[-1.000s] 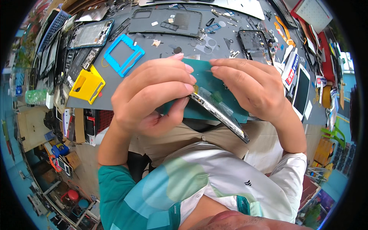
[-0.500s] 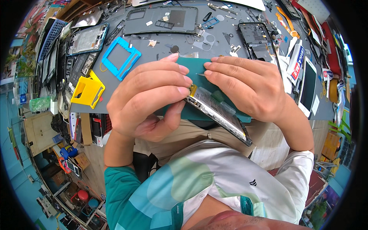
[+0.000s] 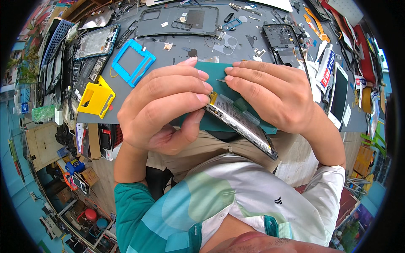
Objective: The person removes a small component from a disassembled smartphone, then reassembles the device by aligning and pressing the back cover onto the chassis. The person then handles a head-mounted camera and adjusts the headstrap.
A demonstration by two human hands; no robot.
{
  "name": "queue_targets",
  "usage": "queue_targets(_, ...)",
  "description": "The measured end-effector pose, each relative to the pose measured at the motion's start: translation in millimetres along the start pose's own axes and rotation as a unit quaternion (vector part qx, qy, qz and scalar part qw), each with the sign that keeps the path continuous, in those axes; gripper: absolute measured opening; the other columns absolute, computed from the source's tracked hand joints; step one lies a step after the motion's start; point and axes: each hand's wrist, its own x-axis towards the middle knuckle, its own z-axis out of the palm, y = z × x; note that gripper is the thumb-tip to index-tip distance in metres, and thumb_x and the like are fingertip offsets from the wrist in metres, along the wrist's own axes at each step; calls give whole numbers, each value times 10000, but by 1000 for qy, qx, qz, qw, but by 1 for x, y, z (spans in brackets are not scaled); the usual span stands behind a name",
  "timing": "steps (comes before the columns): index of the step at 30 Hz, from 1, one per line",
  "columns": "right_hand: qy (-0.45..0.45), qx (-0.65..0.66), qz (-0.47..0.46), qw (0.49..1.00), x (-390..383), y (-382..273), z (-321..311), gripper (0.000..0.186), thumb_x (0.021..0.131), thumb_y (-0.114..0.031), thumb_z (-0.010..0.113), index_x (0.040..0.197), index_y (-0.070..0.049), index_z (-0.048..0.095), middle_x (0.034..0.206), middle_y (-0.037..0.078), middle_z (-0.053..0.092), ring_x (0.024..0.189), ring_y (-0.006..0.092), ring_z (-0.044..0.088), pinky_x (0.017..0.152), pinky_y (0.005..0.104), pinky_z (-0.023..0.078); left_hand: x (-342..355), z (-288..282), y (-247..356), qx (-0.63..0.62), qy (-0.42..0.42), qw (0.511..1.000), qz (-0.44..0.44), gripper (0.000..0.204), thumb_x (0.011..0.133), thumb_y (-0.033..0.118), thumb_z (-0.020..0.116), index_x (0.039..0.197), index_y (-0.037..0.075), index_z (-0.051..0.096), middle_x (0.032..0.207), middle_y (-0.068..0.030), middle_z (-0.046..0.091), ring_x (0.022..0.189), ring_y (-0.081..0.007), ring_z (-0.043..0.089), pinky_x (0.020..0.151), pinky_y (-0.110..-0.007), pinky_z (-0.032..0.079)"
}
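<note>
An opened phone (image 3: 238, 126) tilts over the front of the green mat (image 3: 211, 70), its battery and inner frame edge exposed. My left hand (image 3: 166, 111) is closed on its upper left end, thumb below and fingers above. Yellow tape (image 3: 213, 98) shows at that end, beside my fingertips. Over the mat, my right hand (image 3: 270, 95) pinches a thin pointed metal tool (image 3: 221, 80); only its tip shows past the fingers. A clear and greenish piece (image 3: 241, 104) lies between the right hand and the phone; what it is, I cannot tell.
Left of the mat lie a blue plastic frame (image 3: 133, 63) and a yellow plastic holder (image 3: 96, 99). Phone housings (image 3: 177, 22) and small parts cover the grey table (image 3: 168, 55). On the right are a black phone frame (image 3: 283, 42), a printed tube (image 3: 326, 69) and a white phone (image 3: 338, 95).
</note>
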Motion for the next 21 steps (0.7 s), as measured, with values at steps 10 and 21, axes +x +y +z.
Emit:
queue_targets(10, 7, -8, -13, 1000, -2, 2, 4, 341, 822, -142, 724, 1116, 25, 770, 1087, 164, 805, 980, 309, 812, 773, 378, 677, 1, 0, 0, 1, 0, 1000, 2, 247, 894, -13, 715, 1137, -25, 675, 1104, -235, 765, 1039, -395, 771, 996, -636, 641)
queue_targets(21, 8, -22, -15, 1000, -2, 2, 6, 336, 824, -157, 717, 1111, 9, 771, 1083, 143, 805, 979, 291, 809, 770, 370, 674, 2, 0, 0, 7, -1, 1000, 7, 241, 899, -14, 719, 1136, -27, 677, 1104, -236, 771, 1038, -395, 773, 993, -634, 642)
